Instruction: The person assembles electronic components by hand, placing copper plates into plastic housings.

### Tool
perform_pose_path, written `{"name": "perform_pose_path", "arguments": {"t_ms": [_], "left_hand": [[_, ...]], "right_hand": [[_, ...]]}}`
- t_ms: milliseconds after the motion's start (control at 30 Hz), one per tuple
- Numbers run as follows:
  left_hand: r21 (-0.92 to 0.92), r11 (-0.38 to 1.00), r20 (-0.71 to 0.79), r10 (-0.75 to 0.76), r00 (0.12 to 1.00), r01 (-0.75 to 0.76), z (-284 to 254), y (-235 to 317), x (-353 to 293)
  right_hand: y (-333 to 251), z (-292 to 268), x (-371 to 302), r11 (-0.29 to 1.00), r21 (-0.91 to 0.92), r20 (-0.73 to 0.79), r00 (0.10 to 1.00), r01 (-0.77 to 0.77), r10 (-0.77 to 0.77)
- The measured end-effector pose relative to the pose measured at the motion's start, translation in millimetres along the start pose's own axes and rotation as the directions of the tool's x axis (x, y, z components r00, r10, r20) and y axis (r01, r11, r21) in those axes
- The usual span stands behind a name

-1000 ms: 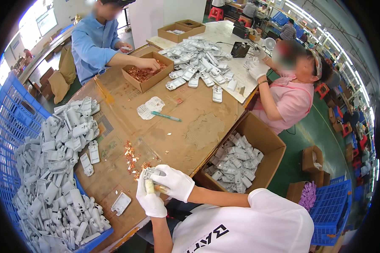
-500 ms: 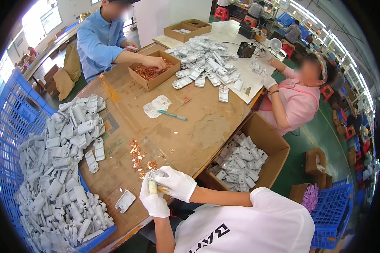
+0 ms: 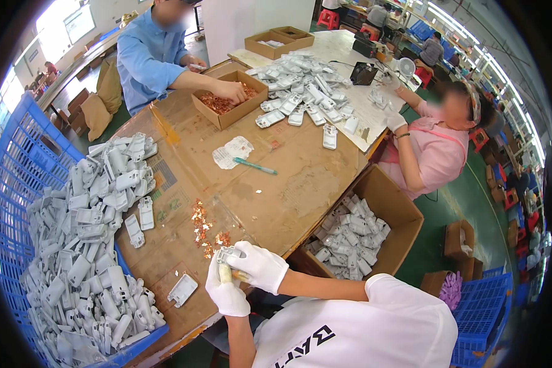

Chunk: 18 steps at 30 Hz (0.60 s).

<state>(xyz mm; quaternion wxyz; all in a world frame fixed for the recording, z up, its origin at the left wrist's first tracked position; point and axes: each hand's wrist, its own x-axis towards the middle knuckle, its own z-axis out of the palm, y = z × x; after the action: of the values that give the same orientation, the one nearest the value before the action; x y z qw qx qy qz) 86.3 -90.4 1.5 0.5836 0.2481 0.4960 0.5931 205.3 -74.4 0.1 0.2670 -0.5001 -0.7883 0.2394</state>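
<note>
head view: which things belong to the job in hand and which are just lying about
Apparently part of the job:
grey housing in the gloved hands
small coppery pieces
grey housings heaped in the blue crate

Apparently just lying about:
teal pen
piece of white paper

Wht gloves [image 3: 261,268], lt-grey casing [image 3: 228,252], coppery bits [image 3: 200,226], blue lattice crate [image 3: 19,178], grn floor [image 3: 428,230]

Person's white-gloved left hand [image 3: 228,293] raised at the near edge of the table [image 3: 288,211], fingers curled, white-gloved right hand [image 3: 261,268] close beside it, fingers bent, forearms [image 3: 241,340] bare
</note>
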Motion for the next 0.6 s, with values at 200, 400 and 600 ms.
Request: {"name": "perform_pose_path", "arguments": {"t_ms": [200, 400, 600], "left_hand": [[0.120, 0.992, -0.009, 0.050, 0.999, -0.049, 4.5, -9.9, 4.2], [0.478, 0.848, 0.079, 0.217, 0.973, -0.228, 19.9, -0.7, 22.9], [0.443, 0.860, 0.101, 0.233, 0.967, -0.253, 34.8, -14.8, 48.8]], "right_hand": [[12.9, -1.4, 5.0, 0.999, 0.034, 0.079, 0.996, -0.042, 0.039], [21.3, -22.6, 21.3, 0.996, 0.066, 0.063, 0.997, -0.053, 0.049], [33.3, -53.9, 51.2, 0.991, 0.033, 0.193, 0.973, -0.131, 0.123]]}}
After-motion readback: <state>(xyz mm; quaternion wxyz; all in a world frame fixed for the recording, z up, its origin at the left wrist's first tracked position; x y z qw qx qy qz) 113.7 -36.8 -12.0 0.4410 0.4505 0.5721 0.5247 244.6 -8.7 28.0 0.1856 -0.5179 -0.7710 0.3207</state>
